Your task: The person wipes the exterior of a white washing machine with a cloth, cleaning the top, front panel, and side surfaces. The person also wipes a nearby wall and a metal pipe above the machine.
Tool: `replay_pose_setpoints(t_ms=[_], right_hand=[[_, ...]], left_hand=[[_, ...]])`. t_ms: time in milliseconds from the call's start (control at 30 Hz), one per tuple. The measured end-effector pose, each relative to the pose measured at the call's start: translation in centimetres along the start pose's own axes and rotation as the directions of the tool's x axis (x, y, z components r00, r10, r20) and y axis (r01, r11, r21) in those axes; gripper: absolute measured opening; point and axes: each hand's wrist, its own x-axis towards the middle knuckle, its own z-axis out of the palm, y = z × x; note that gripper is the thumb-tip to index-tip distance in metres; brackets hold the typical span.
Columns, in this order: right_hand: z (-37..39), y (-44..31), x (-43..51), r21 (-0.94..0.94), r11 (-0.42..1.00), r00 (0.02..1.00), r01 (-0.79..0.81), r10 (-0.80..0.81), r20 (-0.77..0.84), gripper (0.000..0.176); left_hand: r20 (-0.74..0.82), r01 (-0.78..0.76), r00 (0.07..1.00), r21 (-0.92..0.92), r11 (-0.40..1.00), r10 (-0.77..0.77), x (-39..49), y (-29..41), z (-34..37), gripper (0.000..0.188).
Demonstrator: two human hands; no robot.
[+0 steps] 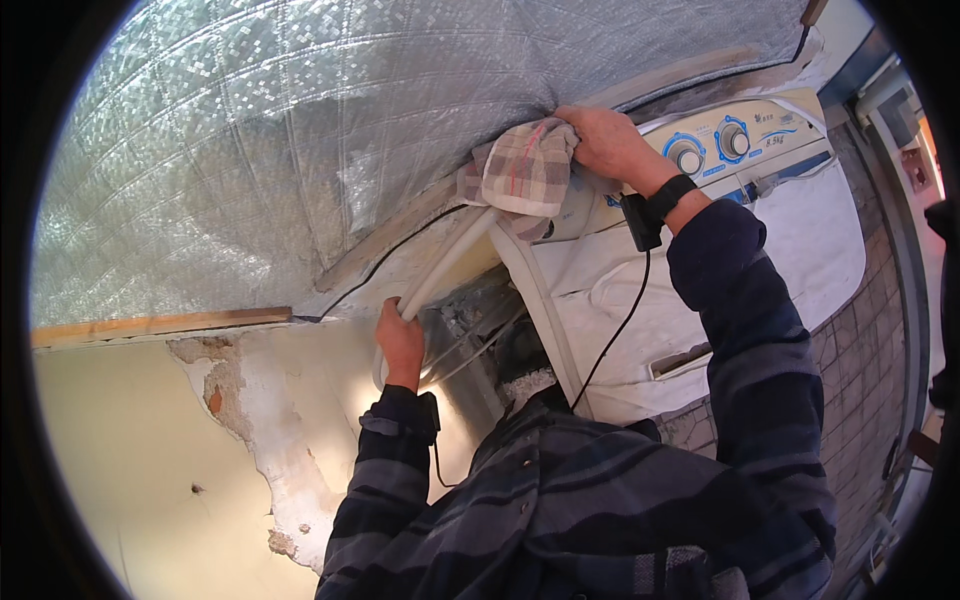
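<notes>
My left hand is closed around a pale flexible hose, left of the picture's middle. The hose runs up and right from my fist to a checked cloth. My right hand grips the right edge of this brown and grey cloth, which has a red stripe and lies bunched beside a washing machine's control panel. Two round knobs show on the panel, right of my wrist. A second stretch of pale hose hangs down from below the cloth, along the machine's left edge.
Silvery quilted insulation sheeting covers the upper left. Below it are a wooden strip and a wall with peeling plaster. A white cover lies over the machine. Black cables run by my wrists. Tiled floor shows at right.
</notes>
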Motion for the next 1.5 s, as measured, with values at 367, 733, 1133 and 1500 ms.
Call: replay_pose_setpoints(t_ms=[367, 733, 1133, 1500], right_hand=[[1.3, -6.0, -7.3, 0.206, 0.978, 0.966, 0.043, 0.012, -0.257, 0.037], [3.6, -12.5, -19.5, 0.228, 0.973, 0.997, -0.029, 0.012, 0.073, 0.042], [6.9, -12.9, -29.0, 0.032, 0.997, 0.962, 0.070, -0.076, 0.261, 0.043], [9.6, -11.0, -31.2, 0.018, 0.977, 0.977, 0.211, -0.212, 0.031, 0.045]], left_hand=[[0.015, -0.042, 0.999, 0.048, 0.998, 0.042, 0.2, -0.1, 0.1, 0.029], [0.012, -0.046, 0.999, 0.012, 0.999, 0.046, 0.5, 0.1, -0.6, 0.037], [-0.108, -0.193, 0.978, -0.136, 0.972, 0.179, -2.6, 0.7, -6.4, 0.073], [-0.013, 0.024, 1.000, -0.214, 0.976, -0.027, -24.9, -3.7, -6.8, 0.032]])
